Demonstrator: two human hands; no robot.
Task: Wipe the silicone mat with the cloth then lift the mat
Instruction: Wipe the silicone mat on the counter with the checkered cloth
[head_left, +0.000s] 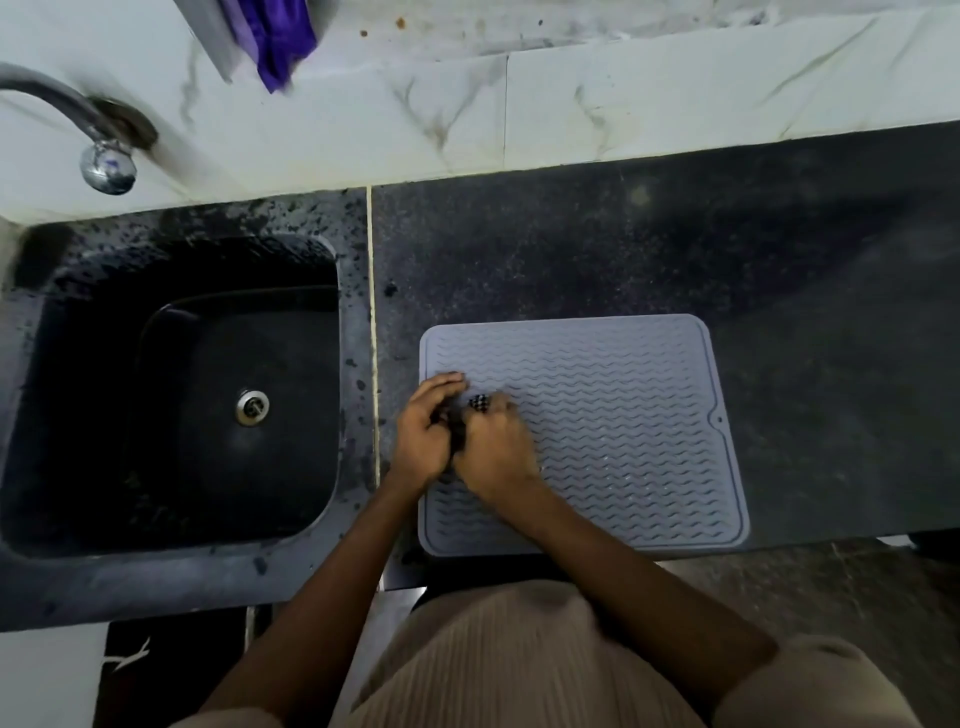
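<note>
No readable writing anywhere. The grey silicone mat (597, 415), ribbed with wavy lines, lies flat on the dark surface (779, 260), centre-right of frame, its near edge at the surface's front lip. Left hand (423, 436) and right hand (496, 452) meet over its left side, curled around a small dark checked cloth (475, 408). The black sink (208, 389) at left holds nothing visible.

Grey ridged silicone mat (613, 415) flat on counter; dark cloth (475, 408) bunched atop
</note>
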